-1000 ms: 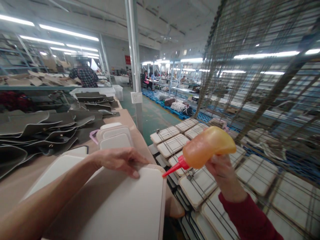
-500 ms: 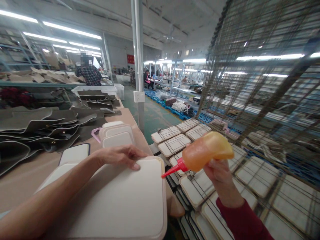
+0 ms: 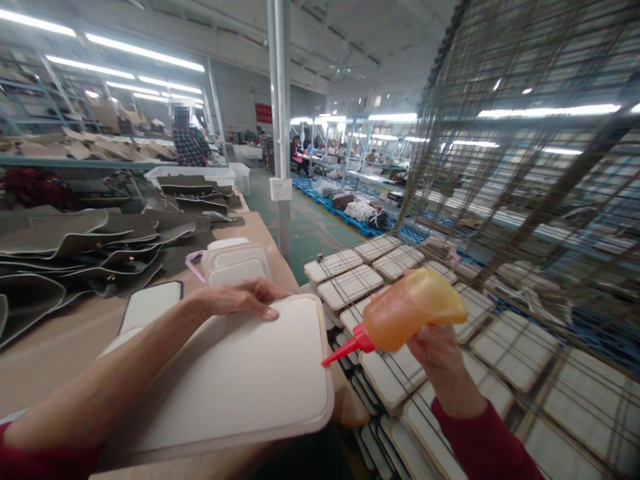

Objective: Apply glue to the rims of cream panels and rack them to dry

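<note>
My left hand (image 3: 245, 298) grips the far edge of a white rounded-corner panel (image 3: 260, 373), thumb on top and fingers beneath. A narrow pale rim runs around the panel. My right hand (image 3: 439, 353) is closed around a squeeze bottle (image 3: 407, 312) of amber liquid, held tilted downward. Its red nozzle (image 3: 350, 347) has its tip at the right edge of the panel. The undersides of my left fingers are hidden by the panel.
Wire racks (image 3: 395, 267) at right hold several similar white panels; a raised wire grid (image 3: 500, 133) stands above. Dark flat pieces (image 3: 75, 233) and stacked white panels (image 3: 237, 257) lie on the brown table (image 3: 60, 347). A post (image 3: 283, 227) rises ahead. A person (image 3: 190, 143) stands further back.
The panel's near edge has lifted and tilted, showing its lower side. The nozzle tip has slid a little toward me along the right edge.
</note>
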Motion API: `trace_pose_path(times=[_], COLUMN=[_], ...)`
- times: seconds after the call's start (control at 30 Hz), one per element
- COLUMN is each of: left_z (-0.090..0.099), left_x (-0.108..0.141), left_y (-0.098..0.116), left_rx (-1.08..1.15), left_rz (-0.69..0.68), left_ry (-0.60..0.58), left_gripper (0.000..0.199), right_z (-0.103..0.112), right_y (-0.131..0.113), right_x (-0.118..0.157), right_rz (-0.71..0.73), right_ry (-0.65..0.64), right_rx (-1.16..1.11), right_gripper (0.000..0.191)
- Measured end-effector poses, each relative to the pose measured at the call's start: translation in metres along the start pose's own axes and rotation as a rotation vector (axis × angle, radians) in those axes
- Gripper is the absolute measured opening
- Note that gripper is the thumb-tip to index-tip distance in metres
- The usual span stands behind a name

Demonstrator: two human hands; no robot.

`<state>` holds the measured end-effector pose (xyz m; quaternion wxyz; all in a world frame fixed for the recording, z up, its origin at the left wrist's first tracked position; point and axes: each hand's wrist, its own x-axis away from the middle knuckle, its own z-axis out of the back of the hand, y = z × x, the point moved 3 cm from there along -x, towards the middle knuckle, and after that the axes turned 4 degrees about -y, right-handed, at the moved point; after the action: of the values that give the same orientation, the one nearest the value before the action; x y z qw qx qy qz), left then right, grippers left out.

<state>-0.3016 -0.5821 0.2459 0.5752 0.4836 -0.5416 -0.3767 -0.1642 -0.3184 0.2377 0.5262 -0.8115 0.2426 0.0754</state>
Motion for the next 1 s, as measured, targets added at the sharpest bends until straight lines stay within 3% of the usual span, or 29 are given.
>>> trace_pose_path(times=[0.47,0.73,1.0], left_z=[0.015,0.02,0.028], left_x=[0.01,0.017,0.014], left_y=[-0.012,-0.016,-0.03], left_rx=[0.055,0.08,0.219], left_rz=[-0.04,-0.095,-0.174], left_ry=[0.134,0.246,0.381], left_gripper=[0.05,0.05,0.059], right_z=[0.005,0.015,0.013], right_y=[0.003,0.008,0.009], right_x=[0.004,0.008,0.013], right_rz=[0.019,0.193,0.323], right_ry=[-0.068,0.103,0.246], right_rx=[0.034,0.024,0.018], right_gripper=[0.063,0.036,0.034])
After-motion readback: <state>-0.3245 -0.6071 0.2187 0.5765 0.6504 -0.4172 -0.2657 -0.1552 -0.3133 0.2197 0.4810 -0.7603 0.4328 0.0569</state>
